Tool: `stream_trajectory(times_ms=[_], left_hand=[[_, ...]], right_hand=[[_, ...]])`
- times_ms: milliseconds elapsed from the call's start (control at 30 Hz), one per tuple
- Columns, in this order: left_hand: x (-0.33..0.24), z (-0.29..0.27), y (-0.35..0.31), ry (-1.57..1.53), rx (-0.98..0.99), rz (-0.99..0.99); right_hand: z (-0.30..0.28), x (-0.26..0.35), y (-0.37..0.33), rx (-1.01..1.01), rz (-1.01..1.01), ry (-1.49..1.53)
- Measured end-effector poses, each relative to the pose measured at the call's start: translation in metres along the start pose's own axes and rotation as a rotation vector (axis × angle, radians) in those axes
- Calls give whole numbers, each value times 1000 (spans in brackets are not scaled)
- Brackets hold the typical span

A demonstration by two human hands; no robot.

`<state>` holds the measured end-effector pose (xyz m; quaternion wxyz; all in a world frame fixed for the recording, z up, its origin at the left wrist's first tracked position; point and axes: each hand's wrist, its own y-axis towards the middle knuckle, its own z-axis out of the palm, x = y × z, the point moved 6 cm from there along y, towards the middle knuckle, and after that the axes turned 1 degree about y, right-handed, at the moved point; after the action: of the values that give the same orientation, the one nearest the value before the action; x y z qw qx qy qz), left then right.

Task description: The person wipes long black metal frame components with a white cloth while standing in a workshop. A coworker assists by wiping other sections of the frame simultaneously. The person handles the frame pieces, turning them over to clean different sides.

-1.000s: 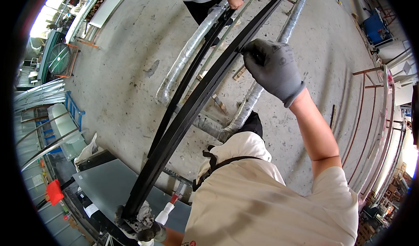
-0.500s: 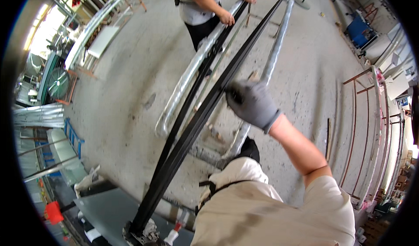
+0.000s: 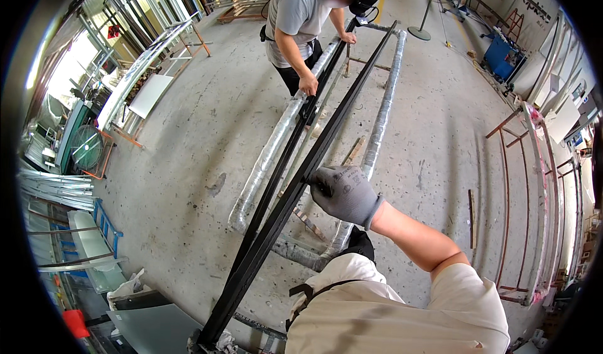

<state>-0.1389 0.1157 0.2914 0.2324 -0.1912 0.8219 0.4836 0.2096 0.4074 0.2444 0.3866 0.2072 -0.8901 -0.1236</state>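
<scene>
My right hand (image 3: 344, 194), in a grey glove, is closed in a fist at the right edge of a long black bar (image 3: 276, 219). Its fingertips meet the bar's side; what they hold, if anything, is hidden. The bar slants from the lower left to the far end of a rack (image 3: 382, 118) wrapped in silvery film. A second black bar (image 3: 269, 184) runs beside it on the left. My left hand is not visible. Across the rack, a co-worker (image 3: 301, 27) leans over, with one hand (image 3: 308, 84) on the left bar and the other (image 3: 348, 37) farther up.
A white-topped bench (image 3: 141, 53) and a green-framed fan (image 3: 86, 147) stand at the left. A grey panel (image 3: 157, 329) lies lower left. To the right is a rusty metal rack (image 3: 502, 203). A pedestal fan (image 3: 419, 32) and a blue cabinet (image 3: 502, 56) are farther off.
The view has tilted up, showing more of the co-worker and the far end. My right fist stays beside the black bar, now lower in the picture. The co-worker's hands remain at the left bar.
</scene>
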Motion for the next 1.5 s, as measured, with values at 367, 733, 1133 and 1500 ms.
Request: stream_trajectory(times_ms=[367, 733, 1133, 1500], left_hand=[[54, -8, -13, -167, 235, -519], [27, 0, -18, -378, 84, -194], [2, 12, -10, -375, 157, -115], [4, 18, -6, -217, 254, 13]], right_hand=[[15, 21, -9, -28, -84, 81], [36, 55, -24, 81, 65, 301], [38, 99, -31, 186, -43, 322], [34, 122, -24, 318, -193, 332]])
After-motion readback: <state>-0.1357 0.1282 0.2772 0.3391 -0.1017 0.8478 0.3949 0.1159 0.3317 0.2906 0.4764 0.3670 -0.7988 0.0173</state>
